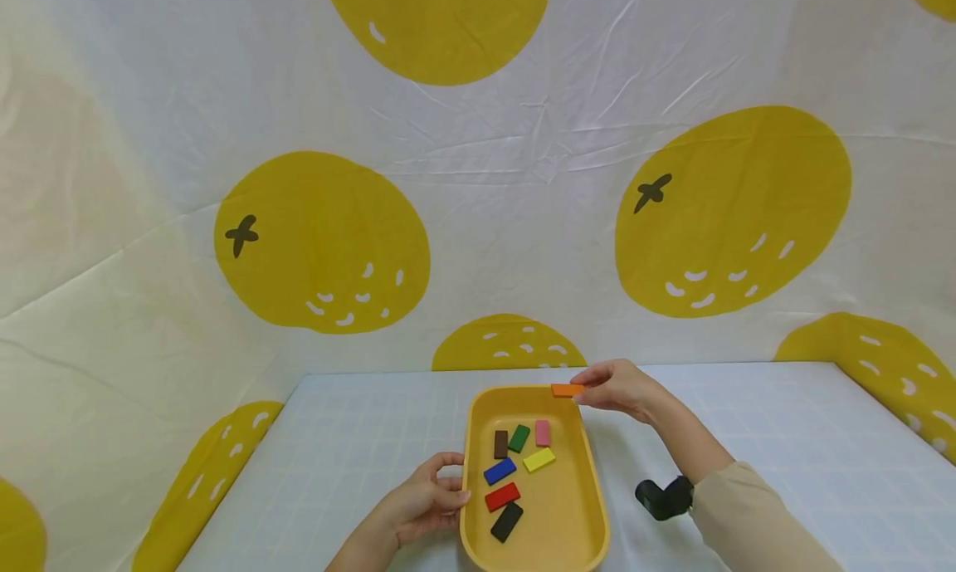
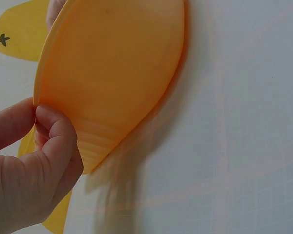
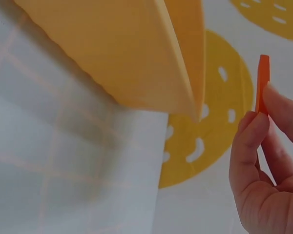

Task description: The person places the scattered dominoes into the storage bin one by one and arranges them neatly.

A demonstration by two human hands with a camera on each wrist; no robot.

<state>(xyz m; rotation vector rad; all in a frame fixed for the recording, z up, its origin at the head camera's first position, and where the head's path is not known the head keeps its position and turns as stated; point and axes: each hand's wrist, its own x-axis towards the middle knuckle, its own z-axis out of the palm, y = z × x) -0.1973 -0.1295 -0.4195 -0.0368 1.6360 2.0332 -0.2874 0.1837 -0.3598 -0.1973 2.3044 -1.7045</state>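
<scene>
In the head view a yellow tray (image 1: 556,518) holds several small rectangular blocks. My left hand (image 1: 426,503) is at its left side; in the left wrist view, thumb and fingers (image 2: 58,134) pinch the tray's rim (image 2: 38,83). Up at the far right corner, my right hand (image 1: 618,388) pinches an orange block (image 1: 565,390), which overlaps the rim in the head view. The right wrist view shows that block (image 3: 263,78) raised edge-on between thumb and fingertips, above the rim's corner. Inside lie brown (image 1: 501,444), green (image 1: 519,438), pink (image 1: 543,433), yellow (image 1: 539,460), blue (image 1: 499,471), red (image 1: 502,497) and black (image 1: 507,522) blocks.
The tray stands on a table with a pale checked cloth (image 1: 373,439). Behind it hangs a white curtain (image 1: 523,248) printed with large yellow fruit. A black device (image 1: 665,498) is strapped at the right wrist, by a beige sleeve (image 1: 754,518).
</scene>
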